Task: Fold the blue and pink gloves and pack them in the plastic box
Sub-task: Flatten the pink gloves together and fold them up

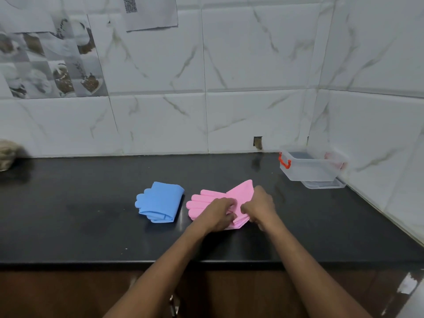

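The blue gloves [159, 201] lie folded in a flat stack on the black counter, fingers pointing left. To their right lie the pink gloves [241, 191], fingers to the left and the cuff end raised toward the back right. My left hand [218, 214] and my right hand [259, 206] both pinch the pink gloves at their near edge, close together. The clear plastic box [309, 166] with an orange-red latch stands open in the back right corner, apart from the gloves.
The box's clear lid [325, 184] lies under or just in front of it. White tiled walls close the back and right side. The black counter's [80, 214] front edge runs near my forearms. A beige object [8, 154] sits at the far left.
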`<state>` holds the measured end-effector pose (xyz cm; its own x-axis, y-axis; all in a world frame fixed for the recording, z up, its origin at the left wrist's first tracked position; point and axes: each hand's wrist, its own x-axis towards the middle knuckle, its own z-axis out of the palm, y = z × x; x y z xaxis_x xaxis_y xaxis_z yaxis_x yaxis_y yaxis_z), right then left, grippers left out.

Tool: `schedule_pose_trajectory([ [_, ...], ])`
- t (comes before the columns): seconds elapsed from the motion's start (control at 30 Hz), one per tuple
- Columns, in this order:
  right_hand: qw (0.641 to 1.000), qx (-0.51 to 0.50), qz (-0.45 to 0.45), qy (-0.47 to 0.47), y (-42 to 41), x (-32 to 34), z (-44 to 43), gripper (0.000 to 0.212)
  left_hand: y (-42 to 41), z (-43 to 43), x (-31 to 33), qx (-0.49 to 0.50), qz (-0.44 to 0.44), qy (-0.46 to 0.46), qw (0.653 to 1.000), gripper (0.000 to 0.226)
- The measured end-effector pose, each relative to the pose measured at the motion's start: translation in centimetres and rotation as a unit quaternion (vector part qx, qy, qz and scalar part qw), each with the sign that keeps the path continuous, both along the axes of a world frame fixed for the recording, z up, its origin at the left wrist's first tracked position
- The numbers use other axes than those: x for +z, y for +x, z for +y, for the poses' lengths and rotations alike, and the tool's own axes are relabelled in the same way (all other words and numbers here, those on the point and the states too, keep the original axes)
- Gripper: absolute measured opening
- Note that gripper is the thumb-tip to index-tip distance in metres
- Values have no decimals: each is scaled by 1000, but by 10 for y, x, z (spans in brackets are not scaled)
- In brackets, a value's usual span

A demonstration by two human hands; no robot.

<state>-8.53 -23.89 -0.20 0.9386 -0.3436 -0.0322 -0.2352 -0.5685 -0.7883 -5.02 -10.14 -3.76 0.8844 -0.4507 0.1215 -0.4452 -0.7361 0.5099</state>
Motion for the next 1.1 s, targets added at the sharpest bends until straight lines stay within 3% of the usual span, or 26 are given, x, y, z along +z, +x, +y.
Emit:
schedule_pose_trajectory([
  [0.07,993,8,-23,-119,-3,4,13,42,14,6,19,14,143,-109,984,21],
  [0.1,986,15,-39,-163,-6,4,21,44,21,10,31,28,235,-197,951,27],
  [0.17,967,30,-80,-242,-12,3,38,49,36,17,53,54,383,-301,871,61],
  [0.2,955,39,-99,-275,-14,1,47,52,40,19,61,64,417,-306,853,74],
  [0.27,937,61,-137,-314,-17,-2,65,53,46,18,69,95,428,-285,852,64],
  [0.37,929,88,-163,-319,-17,-11,77,54,56,20,65,188,337,-265,883,10],
  [0.53,944,212,-71,-243,-13,-39,67,100,60,48,48,235,365,-352,830,17],
  [0.67,928,257,-75,-260,-8,-45,67,97,57,58,33,227,397,-393,798,23],
  [0.7,923,261,-77,-270,-7,-45,67,91,55,56,34,231,385,-393,803,27],
  [0.73,919,264,-77,-282,-7,-46,67,84,55,53,33,243,339,-372,829,32],
  [0.8,911,262,-85,-306,-6,-48,66,76,56,46,35,273,162,-239,918,40],
  [0.83,908,264,-89,-314,-7,-49,65,74,54,43,38,287,71,-140,945,43],
  [0.87,906,269,-89,-314,-7,-50,64,74,51,42,43,303,7,-52,952,46],
  [0.93,912,286,-87,-282,-9,-52,62,78,50,47,48,316,-20,45,947,52],
  [1.1,926,292,-105,-216,-7,-49,56,90,55,60,36,275,0,73,959,43],
])
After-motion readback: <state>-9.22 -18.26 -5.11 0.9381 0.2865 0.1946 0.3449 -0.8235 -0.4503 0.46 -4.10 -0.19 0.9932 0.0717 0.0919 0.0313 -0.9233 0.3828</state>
